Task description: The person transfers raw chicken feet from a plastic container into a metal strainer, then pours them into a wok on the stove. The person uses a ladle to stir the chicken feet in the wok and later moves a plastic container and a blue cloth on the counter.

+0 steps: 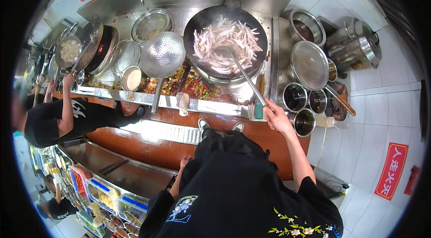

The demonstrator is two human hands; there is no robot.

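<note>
A large black wok holds a heap of pale chicken feet, with light steam above. My right hand is closed around the handle of a long metal ladle, whose bowl rests among the feet. My left hand hangs low at my side, away from the stove; nothing shows in it, and its fingers are too small to read. Left of the wok lies a big perforated metal strainer, its handle reaching over the counter's front edge. A cloth hangs on that edge.
Sauce pots, a fine mesh strainer and a lidded steel stockpot stand right. A pot of whitish liquid and food scraps are left and in front. A co-worker works at another wok, left. Ingredient containers stand behind.
</note>
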